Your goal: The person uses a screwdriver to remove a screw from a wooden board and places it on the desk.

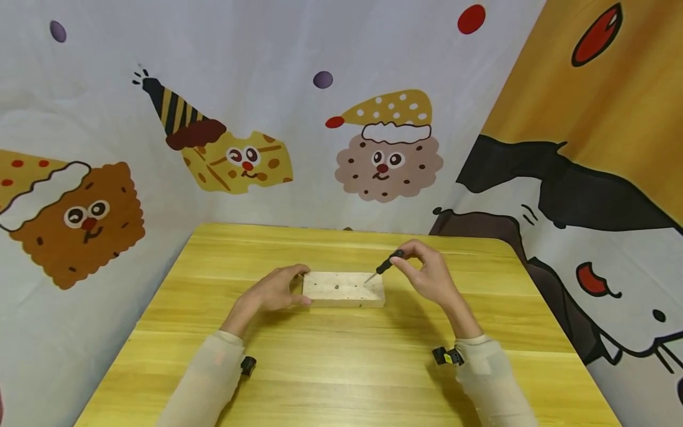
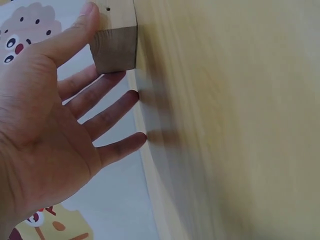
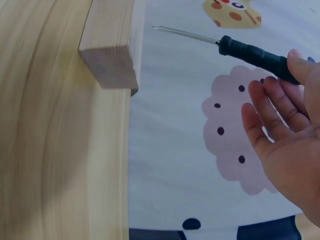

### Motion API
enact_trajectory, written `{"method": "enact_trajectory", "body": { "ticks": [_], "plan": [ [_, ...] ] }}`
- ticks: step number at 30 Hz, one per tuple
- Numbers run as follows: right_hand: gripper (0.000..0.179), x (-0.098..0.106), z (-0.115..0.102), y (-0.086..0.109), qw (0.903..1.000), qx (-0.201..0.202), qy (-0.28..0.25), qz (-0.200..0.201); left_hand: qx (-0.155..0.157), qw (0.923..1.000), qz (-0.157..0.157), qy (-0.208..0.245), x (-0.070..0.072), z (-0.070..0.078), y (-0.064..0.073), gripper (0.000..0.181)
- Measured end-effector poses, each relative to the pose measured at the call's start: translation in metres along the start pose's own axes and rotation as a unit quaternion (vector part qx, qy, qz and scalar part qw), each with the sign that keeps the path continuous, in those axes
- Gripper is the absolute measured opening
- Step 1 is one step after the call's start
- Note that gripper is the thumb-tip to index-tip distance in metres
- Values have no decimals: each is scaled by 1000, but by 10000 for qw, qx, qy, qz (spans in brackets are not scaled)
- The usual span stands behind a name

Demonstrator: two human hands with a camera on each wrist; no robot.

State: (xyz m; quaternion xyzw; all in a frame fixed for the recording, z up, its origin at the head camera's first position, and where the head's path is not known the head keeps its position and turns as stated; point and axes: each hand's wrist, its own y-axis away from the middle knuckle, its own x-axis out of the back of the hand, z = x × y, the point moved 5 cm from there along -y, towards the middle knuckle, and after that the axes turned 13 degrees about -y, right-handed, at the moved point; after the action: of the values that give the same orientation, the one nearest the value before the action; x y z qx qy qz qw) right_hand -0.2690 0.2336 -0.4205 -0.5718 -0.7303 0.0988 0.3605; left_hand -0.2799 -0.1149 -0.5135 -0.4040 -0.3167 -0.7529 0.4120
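Observation:
A pale wooden block [image 1: 344, 293] with several small dark holes or spots in its upper face lies on the table. My left hand [image 1: 274, 289] holds its left end, with the thumb on one side and fingers on the other; in the left wrist view the other fingers of this hand [image 2: 55, 110] spread below the block [image 2: 117, 47]. Over the block's right part, my right hand [image 1: 427, 276] pinches the black handle of a screwdriver [image 1: 385, 264]. In the right wrist view the screwdriver's [image 3: 255, 55] metal tip is apart from the block [image 3: 112, 45].
The yellow wood-grain table [image 1: 341, 367] reaches back to a cloth backdrop [image 1: 299, 35] printed with cartoon biscuits and cheese. At the right the backdrop shows a large cartoon animal. A small black camera [image 1: 248, 366] sits at the left wrist, another [image 1: 447, 356] at the right.

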Motion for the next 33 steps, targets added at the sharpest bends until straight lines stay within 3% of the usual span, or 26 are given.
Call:
{"method": "enact_trajectory", "body": {
  "ticks": [9,17,27,33],
  "plan": [
    [18,-18,-10,-8,9989,160,-428,41,196,9998,-58,-4,-1,3,0,84],
    [17,-38,-16,-16,9979,205,-493,377,215,9997,-63,76,-1,5,1,83],
    [16,-66,-55,-27,9952,576,-259,747,278,9993,10,253,0,5,4,82],
    [16,-75,-41,-28,9941,507,-315,905,333,9988,37,363,-2,6,5,82]
  ]
}}
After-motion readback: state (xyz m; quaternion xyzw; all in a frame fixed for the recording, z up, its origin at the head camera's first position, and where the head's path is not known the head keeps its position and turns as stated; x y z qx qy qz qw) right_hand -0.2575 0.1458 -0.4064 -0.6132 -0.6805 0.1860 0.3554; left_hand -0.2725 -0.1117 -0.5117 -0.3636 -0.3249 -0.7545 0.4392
